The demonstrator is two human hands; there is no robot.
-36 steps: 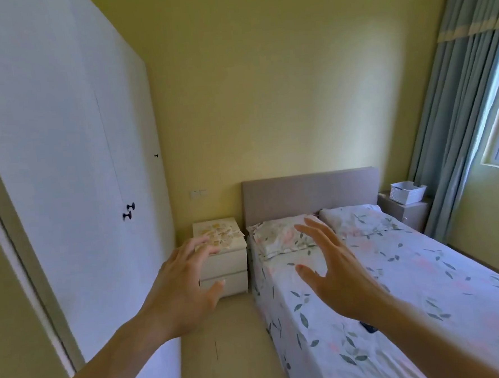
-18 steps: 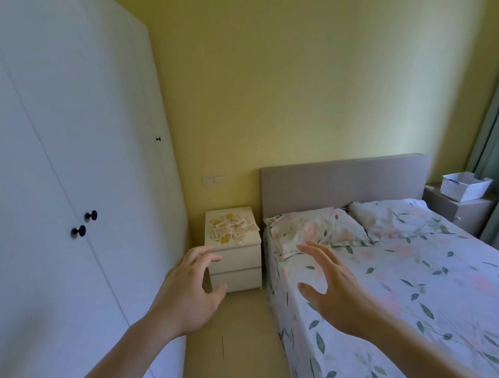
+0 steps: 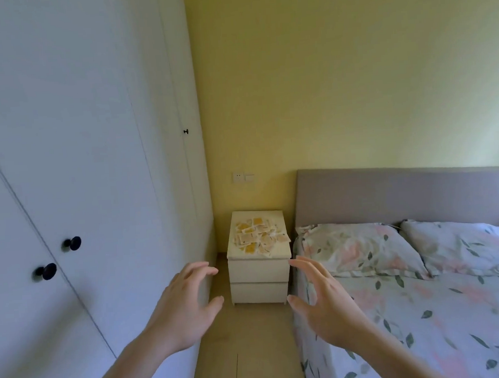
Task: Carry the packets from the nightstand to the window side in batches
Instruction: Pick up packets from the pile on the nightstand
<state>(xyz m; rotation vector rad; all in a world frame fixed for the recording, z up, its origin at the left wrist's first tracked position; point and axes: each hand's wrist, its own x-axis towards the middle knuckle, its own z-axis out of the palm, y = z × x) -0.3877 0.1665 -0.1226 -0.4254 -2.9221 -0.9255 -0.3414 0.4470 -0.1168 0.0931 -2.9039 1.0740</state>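
A pile of several small yellow and white packets lies on top of a white two-drawer nightstand standing between the wardrobe and the bed. My left hand is stretched out in front of me, left of the nightstand and well short of it, fingers apart and empty. To the right of the nightstand's front, my right hand is also held out, fingers spread, holding nothing. Both hands are some distance from the packets.
A tall white wardrobe with black knobs runs along the left. A bed with floral sheets, two pillows and a grey headboard fills the right. A narrow strip of beige floor leads between them to the nightstand.
The view has swung left and come nearer the nightstand; the window, curtain and far bedside table have left the frame. Both hands stay raised and empty.
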